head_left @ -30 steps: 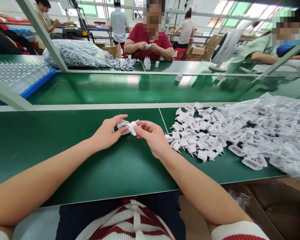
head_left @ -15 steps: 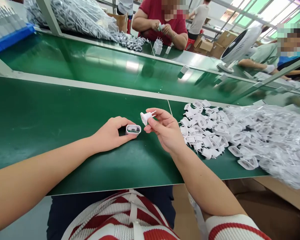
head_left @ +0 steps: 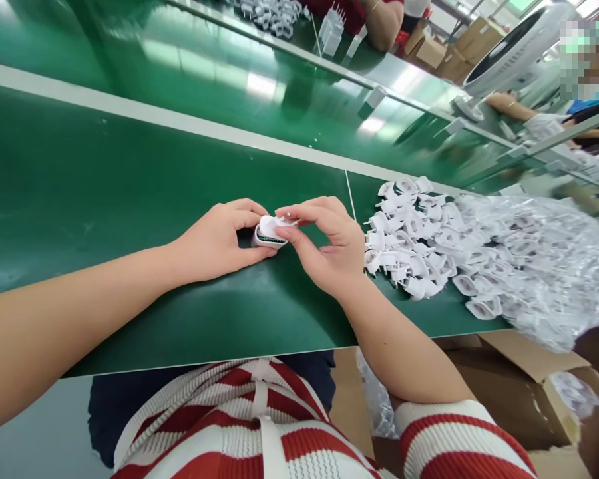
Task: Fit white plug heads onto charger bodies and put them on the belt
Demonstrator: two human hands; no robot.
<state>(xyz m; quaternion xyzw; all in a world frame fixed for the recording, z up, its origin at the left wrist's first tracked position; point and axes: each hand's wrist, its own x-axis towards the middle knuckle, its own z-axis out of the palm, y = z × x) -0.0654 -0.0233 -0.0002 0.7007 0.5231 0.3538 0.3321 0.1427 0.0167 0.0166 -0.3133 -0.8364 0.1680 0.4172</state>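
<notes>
Glossy green work surface (head_left: 80,173), its near edge crossing low in view; a pale flat strip (head_left: 180,126) slants down rightward as its far border, a second green lane beyond it. Broad green margin left of the hands, and more between them and the near edge.

Left hand (head_left: 217,239) well inside both borders, thumb and fingers curved apart around a white oval plastic housing (head_left: 269,244), gripping its sides. Housing's mouth faces up, a green board showing along the near rim; cannot tell whether its base rests on the surface.

Right hand (head_left: 332,246) close beside, thumb and fingers pinched nearly together on a white plastic cap with metal pins (head_left: 268,226). Cap tilted over the housing's mouth, pins toward the right hand.

Beyond the lane, a person's bent arm (head_left: 385,25) near upright white blocks with pins (head_left: 332,33).

Right of the right hand, room narrows: a loose heap of white pinned caps (head_left: 412,246) lies just beside it, running into a clear plastic bag (head_left: 554,273) of similar pieces. Below the near edge, an open brown cardboard box (head_left: 519,399). Far right, a white fan (head_left: 529,50).
</notes>
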